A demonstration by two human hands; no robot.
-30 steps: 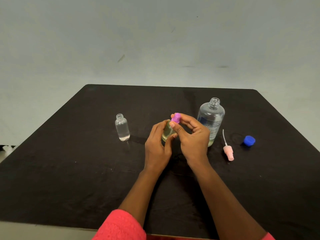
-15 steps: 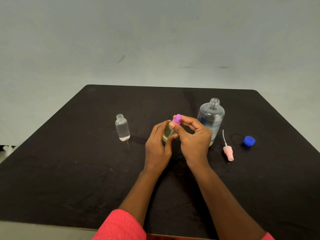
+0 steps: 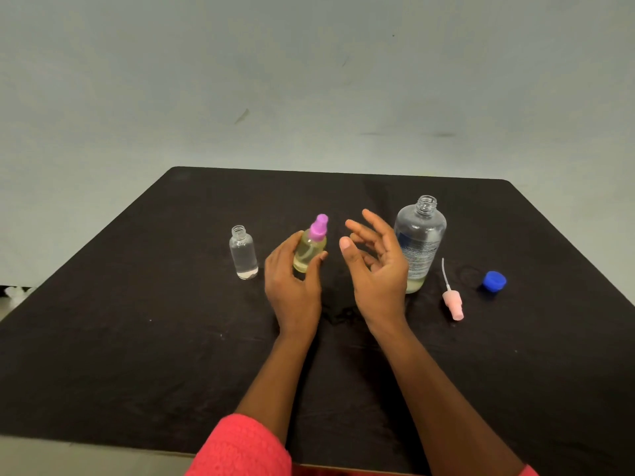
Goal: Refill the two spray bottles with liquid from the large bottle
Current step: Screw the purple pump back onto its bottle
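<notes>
Where the left hand (image 3: pixel 292 286) wraps its fingers and thumb round the body, the small clear plastic spray bottle of pale yellow liquid (image 3: pixel 309 252) sits near the middle of the black table (image 3: pixel 137 321), roughly upright with a slight lean to the right; whether its base rests on the surface cannot be told. Its purple spray head (image 3: pixel 319 228) is seated on the neck, above the gripping fingers. Just beside it, and apart from it, the right hand (image 3: pixel 374 266) is raised with palm turned leftward, fingers spread and nearly straight, grasping no object. Behind that hand, and partly hidden by it, stands the large clear round-shouldered bottle (image 3: pixel 421 235), uncapped, bearing a printed label, with a shallow layer of yellowish liquid at the bottom. Left of the gripping hand stands a second small clear bottle (image 3: pixel 243 252), upright and uncapped, with a little clear liquid at its base. Right of the large bottle a pale pink spray head with a white dip tube (image 3: pixel 453 302) lies flat on the table, and farther right lies a blue screw cap (image 3: pixel 494 281). A coral-red sleeve (image 3: pixel 240 448) covers the left forearm at the lower edge. A pale grey-green wall (image 3: pixel 309 80) fills the background.
</notes>
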